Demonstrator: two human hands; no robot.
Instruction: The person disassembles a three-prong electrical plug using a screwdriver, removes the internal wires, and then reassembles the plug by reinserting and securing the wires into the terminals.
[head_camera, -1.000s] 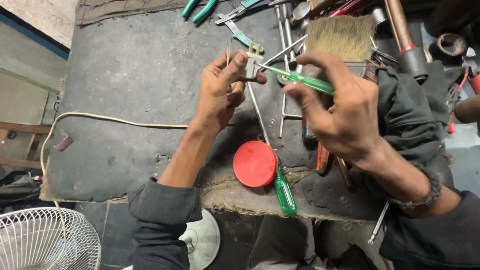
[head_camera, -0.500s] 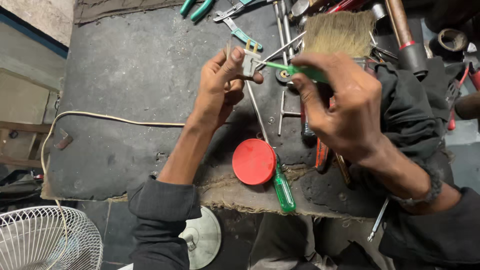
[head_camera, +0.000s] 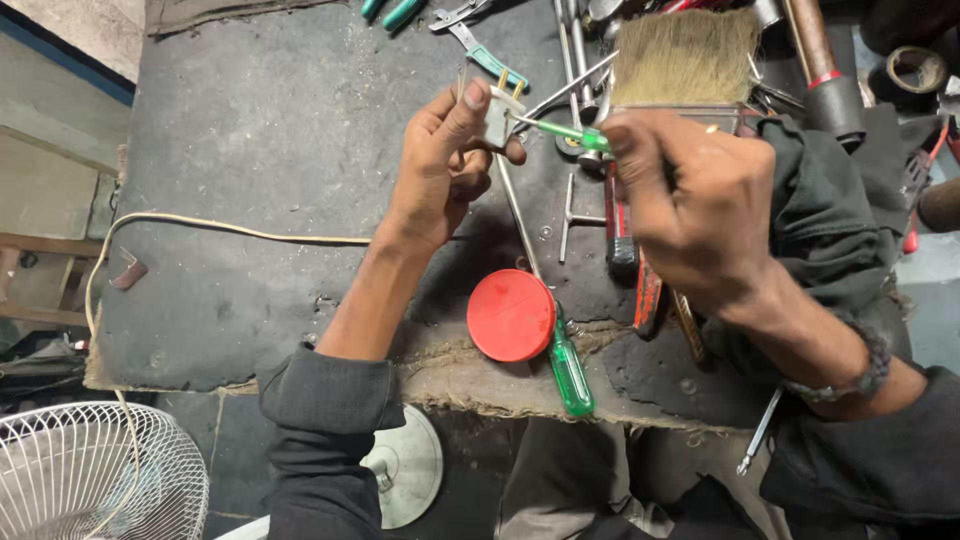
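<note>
The left hand (head_camera: 440, 170) pinches a small white plug (head_camera: 497, 115) above the counter (head_camera: 250, 150). The green screwdriver (head_camera: 560, 132), gripped closed in the right hand (head_camera: 690, 200), lies along the 9-to-3 axis, tip meeting the plug at 9 o'clock.

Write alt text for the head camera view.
The left hand holds a small white plug while the right hand works a green-handled screwdriver into it, above a dark workbench with a red lid and brush.

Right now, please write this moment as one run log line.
left hand: holds white plug | right hand: green screwdriver at plug | red lid: on bench
</note>
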